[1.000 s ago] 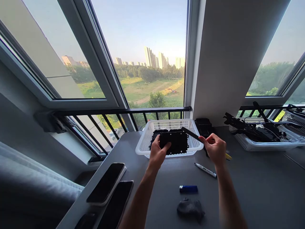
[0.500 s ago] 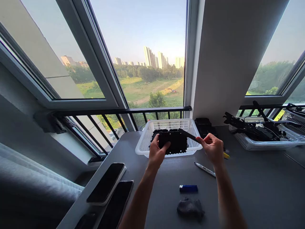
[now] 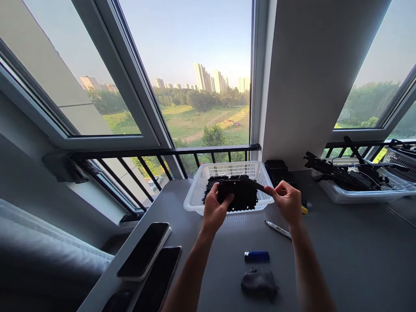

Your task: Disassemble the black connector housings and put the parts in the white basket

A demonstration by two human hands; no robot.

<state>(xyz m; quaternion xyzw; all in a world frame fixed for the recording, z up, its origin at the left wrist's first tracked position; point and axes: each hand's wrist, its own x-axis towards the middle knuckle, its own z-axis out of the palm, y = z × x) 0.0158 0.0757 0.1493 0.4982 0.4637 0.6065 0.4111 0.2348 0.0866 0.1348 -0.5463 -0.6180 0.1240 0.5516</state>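
My left hand (image 3: 216,208) is closed on the left end of a black rectangular plastic panel (image 3: 242,197) with small notches along its edges, the thumb lying on its face. The panel is held tilted over the front of a white plastic basket (image 3: 198,186). More black notched parts (image 3: 211,184) lie in that basket, partly hidden behind the panel. Between thumb and fingers, my right hand (image 3: 287,201) pinches a slim black tool (image 3: 255,183). Its far end lies at the panel's upper edge; whether it is a brush is too dark to tell.
A white marker (image 3: 277,229), a blue lighter-like object (image 3: 256,256) and a dark crumpled lump (image 3: 259,284) lie on the grey table (image 3: 351,255). Two phones (image 3: 144,250) rest at left. Black parts (image 3: 276,169) stand behind; another basket (image 3: 351,195) holds black pieces and cables.
My right hand and the slim tool have shifted slightly left along the panel's upper edge. The panel in my left hand has moved a little right and down.
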